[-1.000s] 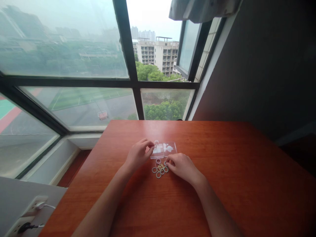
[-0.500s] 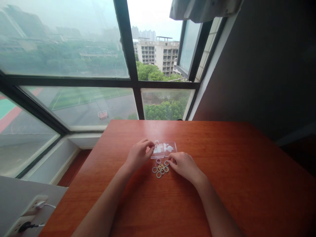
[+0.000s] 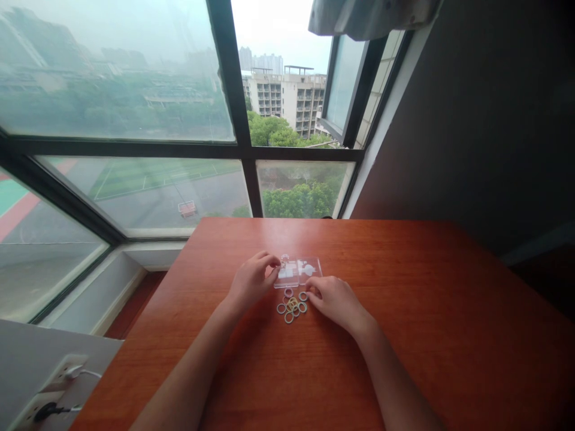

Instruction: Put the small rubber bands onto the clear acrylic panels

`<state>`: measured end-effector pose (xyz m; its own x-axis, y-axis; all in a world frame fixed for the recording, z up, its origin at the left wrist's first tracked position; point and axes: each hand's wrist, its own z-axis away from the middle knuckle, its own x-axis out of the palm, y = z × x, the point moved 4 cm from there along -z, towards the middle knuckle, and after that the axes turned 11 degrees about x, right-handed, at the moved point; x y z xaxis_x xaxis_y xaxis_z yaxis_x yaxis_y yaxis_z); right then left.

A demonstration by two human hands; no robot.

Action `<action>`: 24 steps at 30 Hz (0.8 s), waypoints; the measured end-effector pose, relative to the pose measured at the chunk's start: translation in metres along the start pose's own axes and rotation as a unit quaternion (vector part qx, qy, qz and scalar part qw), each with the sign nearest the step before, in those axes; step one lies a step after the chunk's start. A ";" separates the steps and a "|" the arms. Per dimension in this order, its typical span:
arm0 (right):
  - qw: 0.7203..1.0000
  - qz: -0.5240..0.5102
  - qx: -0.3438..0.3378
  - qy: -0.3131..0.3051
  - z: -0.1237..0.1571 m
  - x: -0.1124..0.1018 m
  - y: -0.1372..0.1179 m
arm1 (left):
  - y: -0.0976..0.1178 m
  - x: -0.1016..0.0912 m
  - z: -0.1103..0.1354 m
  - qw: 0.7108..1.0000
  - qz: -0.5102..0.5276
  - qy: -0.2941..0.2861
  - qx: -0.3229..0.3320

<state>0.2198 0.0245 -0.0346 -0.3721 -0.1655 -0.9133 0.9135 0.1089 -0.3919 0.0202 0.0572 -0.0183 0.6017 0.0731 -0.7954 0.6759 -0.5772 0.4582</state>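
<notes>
A clear plastic box (image 3: 287, 281) with its lid (image 3: 313, 263) opened out lies on the table, with white printed shapes on it. My left hand (image 3: 254, 276) is at the box's left side, thumb and fingers closed in a pinch. What sits between those fingertips is too small to make out. Just in front of the box is a loose cluster of small pastel rings (image 3: 288, 318), like hair ties, some overlapping. My right hand (image 3: 335, 299) rests to the right of the cluster, its fingertips pinched at the edge of a pale green ring (image 3: 303, 296).
The reddish-brown wooden table (image 3: 426, 311) reaches to a large window (image 3: 157, 149) at the back and left. A grey wall (image 3: 471, 120) stands at the right. Wall sockets with plugs (image 3: 45, 412) are low on the left.
</notes>
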 end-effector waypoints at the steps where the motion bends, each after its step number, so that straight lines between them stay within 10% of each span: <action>1: 1.000 0.000 -0.002 -0.002 0.000 0.000 -0.001 | 0.000 0.000 0.000 1.000 0.000 0.000 0.001; 24: 0.997 -0.053 -0.052 0.028 0.003 0.009 -0.021 | 0.004 0.001 -0.002 1.000 0.012 -0.013 0.005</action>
<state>0.1979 0.0181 -0.0342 -0.4769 -0.1276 -0.8697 0.8475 0.1958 -0.4934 0.0239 0.0563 -0.0162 0.6066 0.0372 -0.7942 0.6567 -0.5864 0.4742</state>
